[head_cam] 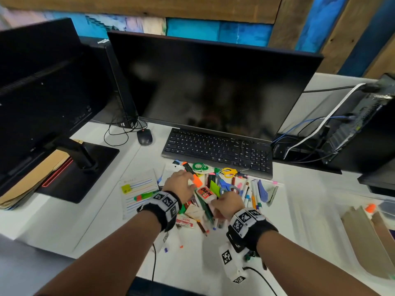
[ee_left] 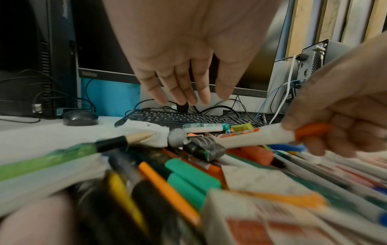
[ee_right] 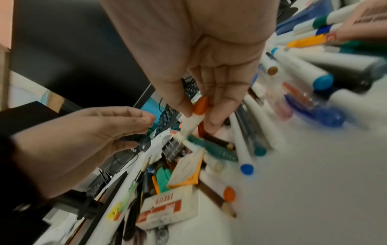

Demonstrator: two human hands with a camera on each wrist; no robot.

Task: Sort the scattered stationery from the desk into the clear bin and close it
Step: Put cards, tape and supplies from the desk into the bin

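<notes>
A heap of stationery (head_cam: 215, 195) (pens, markers, scissors, erasers) lies on the white desk in front of the keyboard. My right hand (head_cam: 228, 202) (ee_right: 199, 119) pinches a white marker with an orange cap (ee_left: 251, 137) (ee_right: 191, 122) between thumb and fingers, just above the heap. My left hand (head_cam: 181, 184) (ee_left: 184, 97) hovers over the heap's left side with fingers straight and holds nothing. A boxed eraser (head_cam: 186, 222) (ee_right: 167, 210) lies near my left wrist. The clear bin (head_cam: 384, 212) stands at the far right and holds cardboard-like pieces.
A black keyboard (head_cam: 215, 150) and a dark monitor (head_cam: 209, 86) stand behind the heap, with a mouse (head_cam: 145, 136) to the left. A lined sheet (head_cam: 136, 189) lies left of the heap. A second monitor's base (head_cam: 79, 167) is at the left, a computer with cables (head_cam: 350, 133) at the right.
</notes>
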